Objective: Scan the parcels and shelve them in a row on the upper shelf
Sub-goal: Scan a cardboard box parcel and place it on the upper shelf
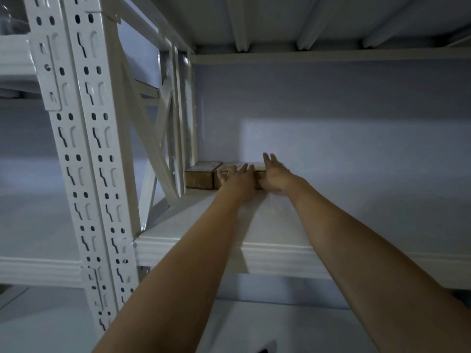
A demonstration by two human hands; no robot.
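Brown cardboard parcels stand in a row at the back of the upper shelf (254, 225), against the wall. The leftmost parcel (200, 175) sits by the rack's back post. Beside it is a second parcel (224, 171), with my left hand (238, 180) lying flat on its front and top, fingers straight. A third parcel (260, 171) shows only as a sliver between my hands. My right hand (272, 174) presses against its right end with fingers stretched out. Both arms reach far into the shelf.
A white perforated upright (84, 154) with diagonal bracing stands at the left. The shelf board above (305, 21) forms a low ceiling with ribs. The shelf's front beam (229, 248) crosses under my forearms. To the right of the parcels the shelf runs on bare along the wall.
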